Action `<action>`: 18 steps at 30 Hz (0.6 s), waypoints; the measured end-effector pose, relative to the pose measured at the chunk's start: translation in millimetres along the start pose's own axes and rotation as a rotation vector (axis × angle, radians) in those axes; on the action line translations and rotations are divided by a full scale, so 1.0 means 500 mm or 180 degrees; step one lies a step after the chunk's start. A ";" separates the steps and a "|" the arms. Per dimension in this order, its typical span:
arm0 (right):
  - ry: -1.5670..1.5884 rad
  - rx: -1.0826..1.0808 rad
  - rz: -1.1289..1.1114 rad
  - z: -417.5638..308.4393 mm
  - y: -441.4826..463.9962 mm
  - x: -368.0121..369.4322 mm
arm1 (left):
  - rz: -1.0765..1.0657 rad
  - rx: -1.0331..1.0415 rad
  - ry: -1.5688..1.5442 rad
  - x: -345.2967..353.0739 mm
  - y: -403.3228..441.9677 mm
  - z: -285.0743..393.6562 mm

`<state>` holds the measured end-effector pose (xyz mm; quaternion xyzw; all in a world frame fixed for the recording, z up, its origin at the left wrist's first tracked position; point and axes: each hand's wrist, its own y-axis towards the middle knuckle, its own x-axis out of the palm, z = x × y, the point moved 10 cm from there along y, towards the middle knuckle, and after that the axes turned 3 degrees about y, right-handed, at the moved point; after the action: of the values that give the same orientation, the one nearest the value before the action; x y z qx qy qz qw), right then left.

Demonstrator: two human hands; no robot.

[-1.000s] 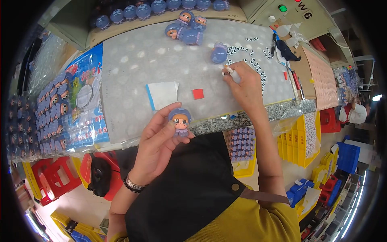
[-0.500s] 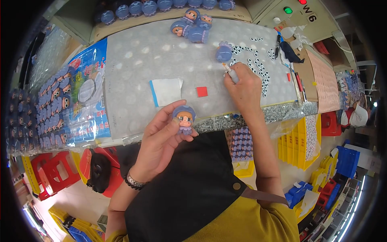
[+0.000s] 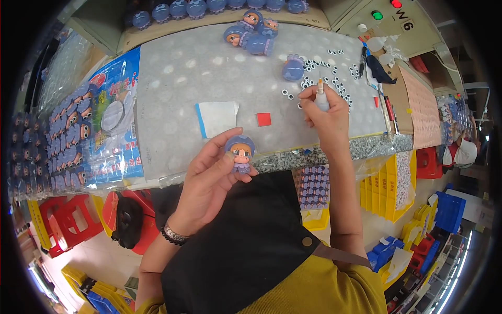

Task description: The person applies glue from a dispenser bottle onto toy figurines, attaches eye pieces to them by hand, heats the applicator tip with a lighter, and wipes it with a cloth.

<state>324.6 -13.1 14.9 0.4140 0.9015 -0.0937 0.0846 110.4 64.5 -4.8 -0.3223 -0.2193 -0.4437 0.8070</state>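
Observation:
My left hand (image 3: 209,170) is closed around a small doll figurine (image 3: 241,152) with a purple-blue hood and a frilled collar, its face turned up toward me. In my right hand (image 3: 330,116) is a small white squeeze bottle (image 3: 321,99), its thin needle tip pointing upward. Just beyond that hand, many small black-and-white eye pieces (image 3: 342,91) lie scattered on the grey mat (image 3: 183,68). A round purple-blue figurine (image 3: 293,69) lies face down beside them. Between my hands, nearer the left, are a white cloth (image 3: 219,118) and a red square (image 3: 264,119).
More figurines (image 3: 253,34) are piled at the back, and a row of them (image 3: 196,8) lines the shelf. On the left, several rest on a blue printed sheet (image 3: 125,83). Pens and a dark cloth (image 3: 379,70) lie at right. Yellow crates (image 3: 384,186) stand below the table.
My right hand has moved slightly right and turned, so the bottle's tip now points up. Some eye pieces now lie apart, left of that hand. My left hand keeps holding the figurine.

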 end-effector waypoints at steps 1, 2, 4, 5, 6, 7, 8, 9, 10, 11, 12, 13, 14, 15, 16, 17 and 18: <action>0.0000 0.0007 0.0007 0.000 -0.005 -0.002 | -0.0013 0.0025 0.0005 0.001 0.001 0.001; 0.0118 0.0130 -0.0067 0.007 -0.010 0.002 | -0.0025 0.0050 0.0009 0.003 0.001 0.003; 0.0360 0.0374 -0.0228 0.022 -0.019 0.016 | -0.0013 0.0066 0.0001 0.002 0.002 0.004; 0.0364 0.0382 -0.0235 0.028 -0.022 0.020 | -0.0001 0.0087 -0.0009 0.001 0.002 0.006; -0.0415 -0.0175 -0.0086 0.004 -0.024 0.016 | 0.0011 0.0107 -0.0019 -0.001 0.001 0.008; -0.1192 -0.0734 0.0063 -0.027 -0.033 0.022 | 0.0021 0.0101 -0.0019 -0.002 0.001 0.008; -0.1970 -0.1294 0.0216 -0.056 -0.048 0.033 | 0.0031 0.0118 -0.0043 -0.004 0.001 0.009; -0.1971 -0.1287 0.0212 -0.055 -0.052 0.031 | 0.0038 0.0135 -0.0067 -0.005 0.001 0.010; -0.2033 -0.1278 0.0148 -0.059 -0.058 0.033 | 0.0044 0.0153 -0.0092 -0.006 0.001 0.010; -0.2095 -0.1266 0.0083 -0.068 -0.063 0.036 | 0.0048 0.0146 -0.0095 -0.008 0.002 0.010; -0.2157 -0.1253 0.0021 -0.071 -0.066 0.039 | 0.0000 0.0119 -0.0095 -0.007 0.002 0.009; -0.2160 -0.1244 0.0025 -0.071 -0.066 0.037 | -0.0053 0.0093 -0.0095 -0.005 0.003 0.009; -0.2187 -0.1271 -0.0014 -0.072 -0.064 0.038 | -0.0109 0.0068 -0.0093 -0.001 0.003 0.007; -0.2214 -0.1301 -0.0053 -0.073 -0.061 0.038 | -0.0117 0.0062 -0.0093 0.001 0.003 0.007; -0.2239 -0.1334 -0.0096 -0.074 -0.059 0.039 | -0.0088 0.0087 -0.0078 0.001 0.004 0.008; -0.2238 -0.1336 -0.0099 -0.073 -0.057 0.037 | -0.0053 0.0114 -0.0063 0.001 0.004 0.010; -0.2243 -0.1290 -0.0130 -0.069 -0.054 0.035 | -0.0011 0.0143 -0.0049 0.000 0.003 0.011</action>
<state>290.3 -9.4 46.8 0.3135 0.8255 -0.0520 0.4664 111.2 68.9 -1.3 -0.3071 -0.2360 -0.4376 0.8115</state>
